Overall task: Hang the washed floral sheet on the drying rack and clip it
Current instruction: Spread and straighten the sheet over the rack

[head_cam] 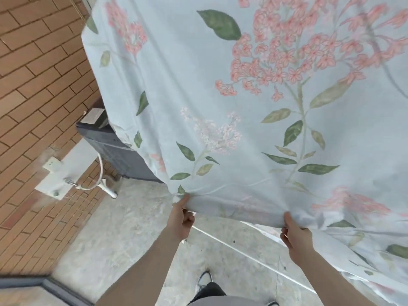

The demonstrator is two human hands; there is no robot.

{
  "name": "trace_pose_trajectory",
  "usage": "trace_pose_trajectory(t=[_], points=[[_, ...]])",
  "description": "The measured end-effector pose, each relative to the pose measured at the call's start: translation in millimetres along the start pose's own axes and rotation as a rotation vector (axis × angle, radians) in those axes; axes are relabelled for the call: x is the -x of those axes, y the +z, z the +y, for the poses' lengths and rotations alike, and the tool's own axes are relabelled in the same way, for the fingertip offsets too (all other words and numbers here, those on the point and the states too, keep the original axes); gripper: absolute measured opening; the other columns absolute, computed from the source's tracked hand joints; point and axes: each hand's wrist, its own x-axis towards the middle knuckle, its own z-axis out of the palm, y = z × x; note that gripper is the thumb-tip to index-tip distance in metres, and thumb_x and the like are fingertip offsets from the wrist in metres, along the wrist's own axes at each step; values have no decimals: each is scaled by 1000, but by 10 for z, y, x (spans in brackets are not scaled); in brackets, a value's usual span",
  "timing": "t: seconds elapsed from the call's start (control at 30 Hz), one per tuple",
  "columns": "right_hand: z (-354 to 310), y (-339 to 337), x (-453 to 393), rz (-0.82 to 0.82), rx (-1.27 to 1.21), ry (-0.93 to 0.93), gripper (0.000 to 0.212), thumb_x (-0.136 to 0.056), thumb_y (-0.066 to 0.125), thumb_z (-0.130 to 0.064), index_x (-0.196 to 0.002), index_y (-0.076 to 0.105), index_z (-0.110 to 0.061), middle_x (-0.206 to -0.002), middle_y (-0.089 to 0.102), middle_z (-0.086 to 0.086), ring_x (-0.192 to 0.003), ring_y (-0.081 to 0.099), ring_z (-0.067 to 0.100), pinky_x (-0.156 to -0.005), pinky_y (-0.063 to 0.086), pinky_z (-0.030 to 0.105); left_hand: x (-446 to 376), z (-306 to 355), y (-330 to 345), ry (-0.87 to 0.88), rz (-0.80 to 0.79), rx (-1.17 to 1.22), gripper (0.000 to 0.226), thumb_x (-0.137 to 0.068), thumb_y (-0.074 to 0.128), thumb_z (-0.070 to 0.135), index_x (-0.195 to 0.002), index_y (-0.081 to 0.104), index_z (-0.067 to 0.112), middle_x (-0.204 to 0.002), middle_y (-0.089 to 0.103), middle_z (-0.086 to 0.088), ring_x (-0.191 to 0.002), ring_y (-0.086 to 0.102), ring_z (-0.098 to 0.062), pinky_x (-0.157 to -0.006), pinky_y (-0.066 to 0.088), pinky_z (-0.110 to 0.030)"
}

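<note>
Gripping the lower hem of the floral sheet, your left hand pinches the fabric at its bottom left corner, thumb on top and fingers curled beneath. Your right hand clutches a bunched fold of the same hem further along, fingers wrapped around the cloth. Both of your forearms reach up from the lower edge of the view. The sheet, pale blue with pink blossoms and green leaves, spreads taut above your hands and fills most of the view, draping down past your right arm. Whatever it hangs from is hidden. Left of the sheet stands a brick wall carrying a tap with a white hose. A dark grey machine sits partly behind the sheet's left edge. Below the sheet lies a concrete floor.
</note>
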Motion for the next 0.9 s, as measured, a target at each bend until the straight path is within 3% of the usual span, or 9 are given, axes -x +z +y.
trace_pose_trajectory(t=[0.1, 0.2, 0.33, 0.47, 0.63, 0.8, 0.9], points=[[62, 171, -52, 145, -19, -22, 38, -94, 73, -39, -80, 57, -8, -85, 57, 12, -65, 53, 18, -66, 49, 27, -183, 324, -212, 2, 20, -15, 15, -95, 73, 26, -92, 65, 14, -53, 35, 6, -39, 21, -8, -40, 25, -18], [240, 302, 13, 182, -18, -9, 49, -93, 69, -53, -102, 62, -5, -94, 62, 9, -74, 61, 18, -68, 51, 28, -354, 452, -399, -51, 78, -164, 27, -90, 81, 32, -90, 63, 11, -56, 35, 1, -41, 28, -11, -50, 38, -21], [577, 653, 282, -65, 12, 156, 62, -89, 64, -66, -132, 55, -22, -125, 68, -2, -100, 69, 21, -84, 56, 35, -504, 384, -456, -65, 13, -342, 21, -93, 78, 23, -103, 68, 8, -77, 53, -5, -57, 42, -13, -64, 56, -26], [780, 1171, 548, -264, 121, 225, 60, -87, 68, -61, -132, 52, -27, -133, 65, -1, -111, 67, 25, -90, 57, 36, -569, 232, -477, -132, -96, -438, 28, -88, 75, 4, -115, 68, 6, -84, 59, -7, -61, 48, -14, -58, 59, -25], [725, 1658, 555, -251, 25, 215, 55, -91, 72, -51, -133, 55, -20, -133, 65, -1, -100, 63, 21, -83, 58, 31, -659, 91, -469, -206, -128, -443, 8, -101, 63, 15, -100, 65, 6, -67, 55, -3, -52, 51, -11, -58, 59, -28], [661, 1758, 435, -153, -114, 194, 46, -94, 72, -44, -130, 60, -18, -134, 65, -1, -86, 58, 15, -58, 59, 19, -796, 87, -525, -192, -85, -442, 11, -104, 59, 16, -97, 64, 10, -67, 53, -3, -55, 49, -13, -58, 59, -29], [636, 1763, 293, -129, -110, 197, 50, -91, 76, -44, -131, 61, -17, -130, 67, -2, -86, 57, 13, -56, 57, 18, -883, 101, -514, -184, -33, -410, 18, -106, 51, 14, -94, 64, 10, -64, 52, -2, -52, 47, -13, -59, 59, -30]])
